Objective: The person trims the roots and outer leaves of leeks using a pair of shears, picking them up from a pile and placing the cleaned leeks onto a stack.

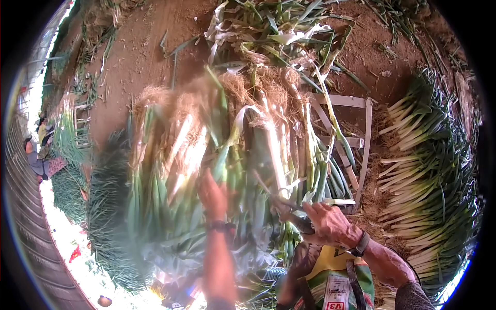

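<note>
Long scallions (271, 151) with white stalks lie in a wide heap before me, their bushy brown roots (236, 87) pointing away. My left hand (214, 193), blurred and wearing a dark wristband, reaches over the heap among the stalks. Blur hides whether its fingers grip any of them. My right hand (329, 223), with a dark watch on the wrist, is closed around a dark-handled tool (301, 224). A thin, blurred part of that tool extends up and left over the leaves; its exact kind is unclear.
A white slatted frame (367, 135) shows at the heap's right. Beyond it, pale-stalked scallions (407, 201) lie in a long row. Loose leaf trimmings (279, 31) litter the soil ahead. A printed sack (341, 267) covers my lap. Two people (40, 155) are at far left.
</note>
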Motion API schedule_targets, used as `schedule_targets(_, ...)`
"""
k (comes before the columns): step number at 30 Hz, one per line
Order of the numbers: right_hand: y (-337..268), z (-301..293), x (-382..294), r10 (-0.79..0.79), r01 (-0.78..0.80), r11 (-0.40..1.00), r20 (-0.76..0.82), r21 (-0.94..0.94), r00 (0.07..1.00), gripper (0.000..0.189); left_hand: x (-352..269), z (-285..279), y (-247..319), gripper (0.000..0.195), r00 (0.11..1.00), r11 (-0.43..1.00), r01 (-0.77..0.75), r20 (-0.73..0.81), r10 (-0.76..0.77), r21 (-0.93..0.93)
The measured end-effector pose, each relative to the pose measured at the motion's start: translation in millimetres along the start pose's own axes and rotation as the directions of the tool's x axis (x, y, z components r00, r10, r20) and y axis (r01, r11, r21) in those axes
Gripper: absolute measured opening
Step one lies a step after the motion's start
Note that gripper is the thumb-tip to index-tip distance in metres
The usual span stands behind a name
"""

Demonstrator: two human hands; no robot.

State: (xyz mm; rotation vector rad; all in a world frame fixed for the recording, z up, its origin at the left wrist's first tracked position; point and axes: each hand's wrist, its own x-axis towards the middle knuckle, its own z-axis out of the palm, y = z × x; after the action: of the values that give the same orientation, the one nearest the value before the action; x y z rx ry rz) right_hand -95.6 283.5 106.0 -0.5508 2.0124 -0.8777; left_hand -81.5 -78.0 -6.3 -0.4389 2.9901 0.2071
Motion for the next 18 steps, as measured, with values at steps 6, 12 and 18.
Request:
schedule_targets(6,13.3,24.2,6.5,-0.122,0.118,0.990,-0.045,-0.082,0.991,0.079,40.4,-23.9,-8.7,0.012,0.994,0.997,0.069,0.083,-0.072,0.034)
schedule_targets(12,15.4,26.4,12.8,-0.082,0.077,0.992,-0.041,-0.102,0.996,0.077,107.2,-100.5,21.7,0.039,0.949,0.953,0.014,-0.297,-0.108,-0.301)
schedule_targets(18,15.3,37.4,38.3,-0.153,0.149,0.985,-0.044,-0.085,0.987,0.065,41.7,-18.0,11.2,0.046,0.969,0.952,0.162,0.223,-0.105,-0.258)
